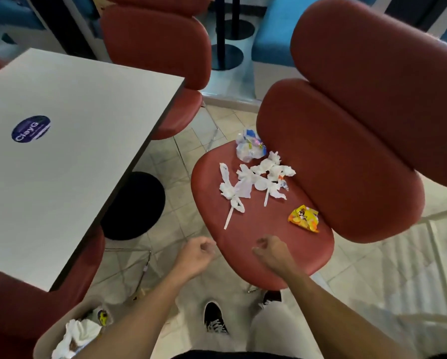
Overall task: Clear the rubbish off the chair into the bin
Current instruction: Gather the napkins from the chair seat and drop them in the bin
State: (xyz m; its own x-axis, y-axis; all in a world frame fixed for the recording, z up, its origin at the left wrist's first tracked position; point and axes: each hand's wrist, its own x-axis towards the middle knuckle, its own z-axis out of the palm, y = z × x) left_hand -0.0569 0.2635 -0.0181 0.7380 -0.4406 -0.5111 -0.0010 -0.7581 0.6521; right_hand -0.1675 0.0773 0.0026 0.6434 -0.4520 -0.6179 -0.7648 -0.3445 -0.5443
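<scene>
Both hands hang over the near edge of the chair (264,229), a smooth, rounded seat in red padded vinyl; the left hand (196,255) and right hand (271,251) are each loosely curled and hold nothing. Beyond the knuckles lies the rubbish: a scatter of crumpled white tissues (253,181), too tangled to count, with two thin white sticks poking out of them. Just past the right hand sits one glossy orange wrapper (304,217), creased and puffed. Farthest off, against the backrest, is one crinkled clear bag (251,149) with blue print, too blurred to read. Below the left forearm stands the beige bin (48,338), cut off by the frame, with white tissue and a yellow scrap inside.
</scene>
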